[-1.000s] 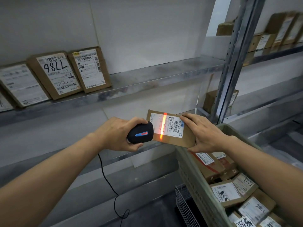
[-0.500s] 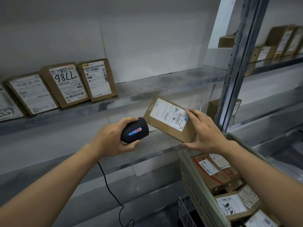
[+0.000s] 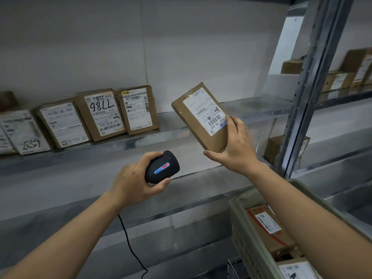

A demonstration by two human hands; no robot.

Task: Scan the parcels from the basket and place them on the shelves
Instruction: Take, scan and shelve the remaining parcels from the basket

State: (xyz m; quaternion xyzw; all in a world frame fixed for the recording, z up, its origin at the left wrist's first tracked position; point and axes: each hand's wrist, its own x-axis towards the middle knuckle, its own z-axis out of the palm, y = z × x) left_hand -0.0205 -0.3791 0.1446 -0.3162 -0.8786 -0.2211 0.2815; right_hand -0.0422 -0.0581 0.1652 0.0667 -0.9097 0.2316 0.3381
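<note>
Near right, the green basket (image 3: 239, 222) is holding labelled parcels (image 3: 267, 228). Left hand (image 3: 134, 182) is gripping the black corded barcode scanner (image 3: 162, 167), fingers clamped round it. Right hand (image 3: 237, 146) is holding a flat cardboard parcel (image 3: 201, 117) tilted in the air, fingers clamped on its lower right edge, label facing the camera. Farther left, four labelled parcels (image 3: 100, 115) are leaning on the metal shelf (image 3: 251, 107).

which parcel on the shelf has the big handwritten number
On the grey metal shelf, a row of flat brown cardboard parcels leans against the wall. The second from the row's right end alone has 7786 in thick black marker, upside down on its white label.
</note>
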